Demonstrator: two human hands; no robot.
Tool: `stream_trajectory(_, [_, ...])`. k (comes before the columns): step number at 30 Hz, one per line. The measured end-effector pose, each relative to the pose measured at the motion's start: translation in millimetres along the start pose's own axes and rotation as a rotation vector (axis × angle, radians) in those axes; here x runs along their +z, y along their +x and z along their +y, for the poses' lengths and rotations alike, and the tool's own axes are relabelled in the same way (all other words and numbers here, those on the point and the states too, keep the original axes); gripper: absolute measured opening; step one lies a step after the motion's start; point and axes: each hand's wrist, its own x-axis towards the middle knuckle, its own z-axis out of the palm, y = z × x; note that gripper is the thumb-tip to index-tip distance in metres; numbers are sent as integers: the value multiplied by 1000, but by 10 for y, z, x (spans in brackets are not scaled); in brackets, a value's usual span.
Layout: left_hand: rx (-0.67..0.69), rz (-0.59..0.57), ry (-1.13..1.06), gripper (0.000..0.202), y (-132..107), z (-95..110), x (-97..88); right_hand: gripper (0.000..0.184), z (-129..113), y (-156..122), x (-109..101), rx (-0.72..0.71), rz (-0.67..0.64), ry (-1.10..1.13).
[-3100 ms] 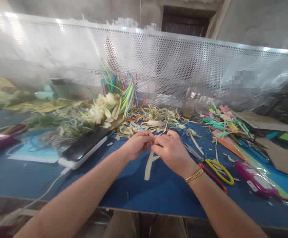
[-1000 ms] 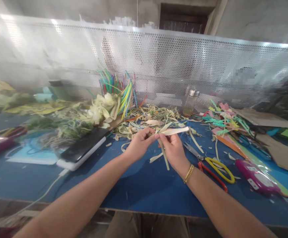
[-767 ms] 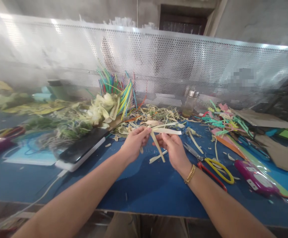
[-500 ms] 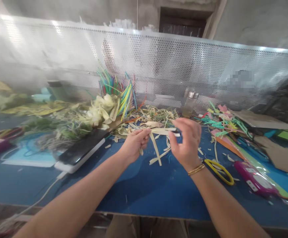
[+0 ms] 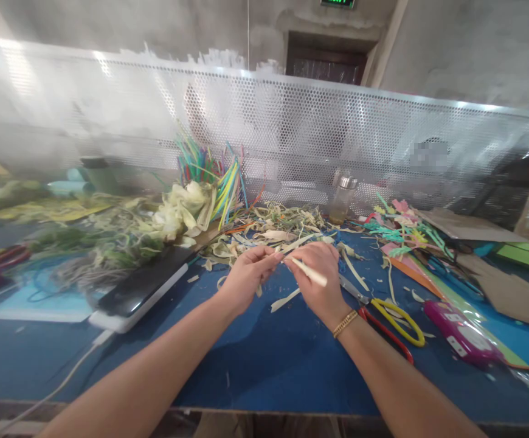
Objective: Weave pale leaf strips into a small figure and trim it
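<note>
Well inside the table edge point(image 5: 228, 411), both hands point(image 5: 250, 275) point(image 5: 321, 286) hold strips point(image 5: 309, 271).

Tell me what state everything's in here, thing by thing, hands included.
Left hand: fingers pinched on pale strips
Right hand: fingers curled at the pale strips, grip partly hidden
Scissors: lying down, handles apart
Glass bottle: upright, lid on
Phone: screen dark
Cable: plugged into white block
Green sign: lit

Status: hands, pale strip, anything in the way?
Left hand pinching, right hand close beside. Pale strip slants across right hand. Scissors rightward, not between hands.
</note>
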Motion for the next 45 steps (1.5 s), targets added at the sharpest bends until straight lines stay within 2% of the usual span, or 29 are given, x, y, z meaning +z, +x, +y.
stream_trajectory(3, [119,-13,243,23,1,26,-27,13,46,1,19,52,0,68])
stream_trajectory(6, [212,-81,516,21,18,73,-85,10,59,11,-12,31,29,32])
stream_trajectory(9, [259,-144,673,19,34,126,-146,14,49,27,-60,4,18,5])
stream_trajectory(12, [284,-210,736,19,41,168,-183,26,49,30,-70,-29,-118,45])
stream_trajectory(14, [285,-258,754,20,42,187,-193,19,58,20,-45,-28,-239,92])
stream_trajectory(17, [264,-283,724,25,43,197,-190,17,75,6,2,63,-315,195])
stream_trajectory(21, [246,-265,580,21,42,137,-166,24,91,15,11,235,-244,373])
stream_trajectory(23, [283,-237,530,18,45,80,-154,24,89,22,5,314,-231,487])
stream_trajectory(26, [387,-148,604,23,55,17,-136,25,60,14,25,426,-226,649])
stream_trajectory(28, [470,-102,675,17,55,14,-122,26,29,-1,53,485,-203,739])
stream_trajectory(31, [531,-61,656,17,34,48,-92,27,-17,-18,85,551,-149,822])
stream_trajectory(35, [462,-17,552,26,3,59,-50,29,-59,-18,96,606,-94,873])
stream_trajectory(42, [241,59,253,21,31,6,-32,29,-83,-10,132,721,-155,1064])
stream_trajectory(45, [169,108,112,23,50,22,-49,28,-102,-3,128,776,-106,1093])
